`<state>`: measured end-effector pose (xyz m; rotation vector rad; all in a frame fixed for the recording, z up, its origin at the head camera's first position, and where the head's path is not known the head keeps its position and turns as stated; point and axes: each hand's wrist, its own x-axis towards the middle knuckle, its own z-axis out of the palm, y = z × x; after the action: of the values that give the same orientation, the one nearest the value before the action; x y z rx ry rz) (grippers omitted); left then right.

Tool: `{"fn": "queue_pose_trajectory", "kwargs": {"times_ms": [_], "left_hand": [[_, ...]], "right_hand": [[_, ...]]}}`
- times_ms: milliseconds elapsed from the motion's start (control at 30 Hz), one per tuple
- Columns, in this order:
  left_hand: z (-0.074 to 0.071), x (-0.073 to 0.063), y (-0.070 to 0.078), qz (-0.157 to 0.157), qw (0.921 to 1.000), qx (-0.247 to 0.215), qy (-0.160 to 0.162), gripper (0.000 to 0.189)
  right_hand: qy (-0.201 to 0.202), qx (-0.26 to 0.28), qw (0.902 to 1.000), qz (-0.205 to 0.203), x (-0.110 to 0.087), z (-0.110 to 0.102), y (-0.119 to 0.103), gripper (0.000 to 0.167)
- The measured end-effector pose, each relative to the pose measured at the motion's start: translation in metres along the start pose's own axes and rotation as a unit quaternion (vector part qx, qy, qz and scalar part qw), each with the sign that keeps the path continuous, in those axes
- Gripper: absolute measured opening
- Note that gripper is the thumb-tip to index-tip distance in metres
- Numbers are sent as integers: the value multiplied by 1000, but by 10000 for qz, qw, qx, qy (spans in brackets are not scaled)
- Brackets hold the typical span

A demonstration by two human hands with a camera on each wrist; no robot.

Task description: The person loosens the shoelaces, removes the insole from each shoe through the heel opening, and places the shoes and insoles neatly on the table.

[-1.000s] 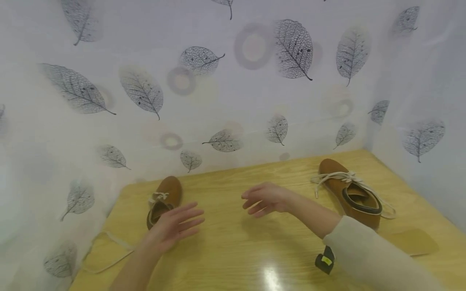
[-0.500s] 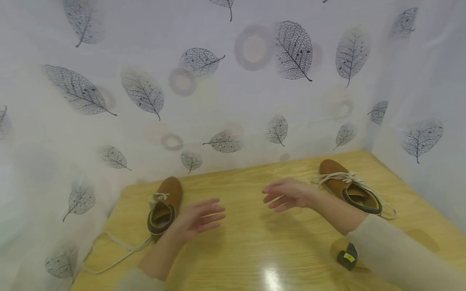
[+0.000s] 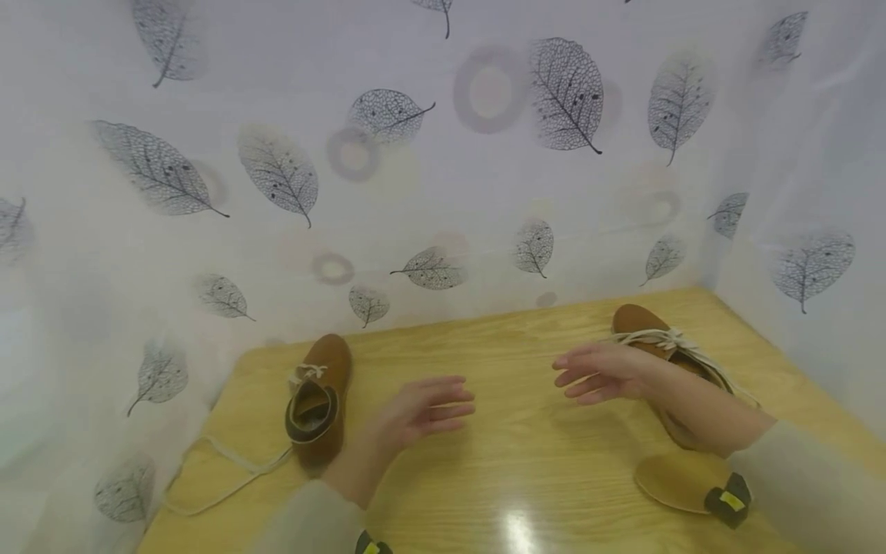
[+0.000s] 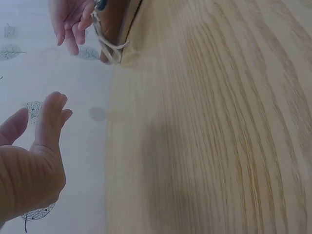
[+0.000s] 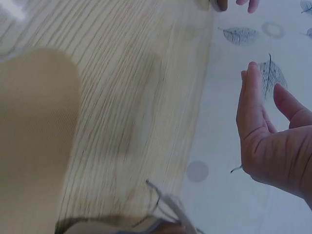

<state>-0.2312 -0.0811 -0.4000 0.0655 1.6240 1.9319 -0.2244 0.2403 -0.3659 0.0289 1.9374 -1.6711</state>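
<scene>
Straight-fingered, relaxed and empty, the left hand (image 3: 418, 408) and right hand (image 3: 612, 371) hover over the surface (image 3: 515, 446), the left shoe (image 3: 337, 385) by its left edge and the right shoe (image 3: 637, 320), partly hidden, near its far right corner, both probably light, pliable, best gripped at the heel.

1 brown leather-like shoe with dark collar (image 3: 338, 378), upright, toe away, just beside the left hand (image 3: 418, 412); 1 long cream lace (image 3: 259, 470) lay at its left. 1 matching cream-laced brown shoe (image 3: 638, 322), upright, sat partly hidden behind the right hand (image 3: 612, 373). 1 tan, round-ended flat piece (image 3: 667, 481) lay near its heel.
</scene>
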Motion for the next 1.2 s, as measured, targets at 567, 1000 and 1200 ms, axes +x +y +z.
{"fn": "queue_pose_trajectory", "kwargs": {"times_ms": [567,1000,1200], "left_hand": [[48,41,-5,-172,9986,-452,-225,49],[115,76,-11,-343,9936,-905,-583,47],[151,80,-19,-880,9722,-1965,-919,45]], "right_hand": [[193,280,9994,54,-30,-67,16,19],[155,45,9996,248,-69,-131,30,27],[513,-68,9977,430,-83,-153,39,28]]}}
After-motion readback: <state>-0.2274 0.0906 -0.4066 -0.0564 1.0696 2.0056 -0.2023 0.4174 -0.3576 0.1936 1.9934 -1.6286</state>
